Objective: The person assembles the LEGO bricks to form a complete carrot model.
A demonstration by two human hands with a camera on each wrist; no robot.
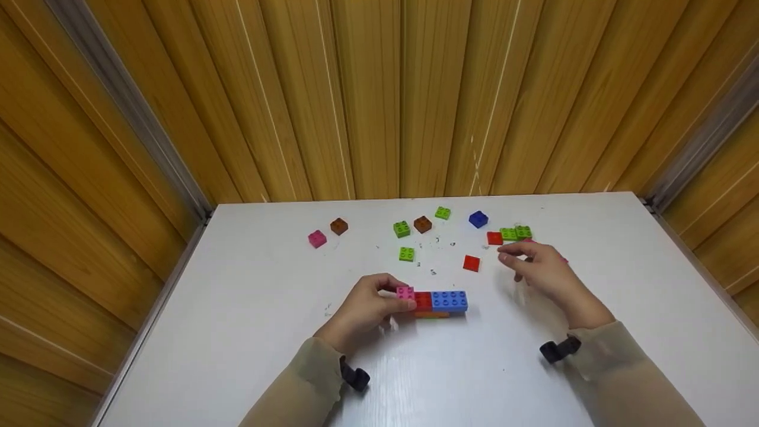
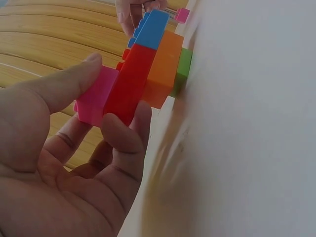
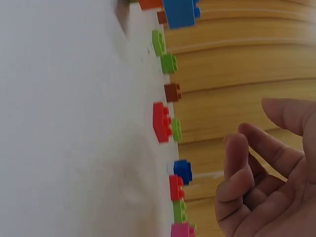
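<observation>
My left hand grips the left end of a built row of toy bricks, thumb and fingers around a pink brick and the red brick it sits on. A light blue brick continues the row to the right. Under these are an orange brick and, lowest and close to the table surface, a green brick. To the right, my right hand hovers over the table with loosely bent fingers and nothing between them, near a few bricks at its far side.
Loose bricks lie on the white table: a red one, a dark blue one, a pink one, plus several green and brown. A red brick lies beside green ones. Wood-look panels wall the back and sides.
</observation>
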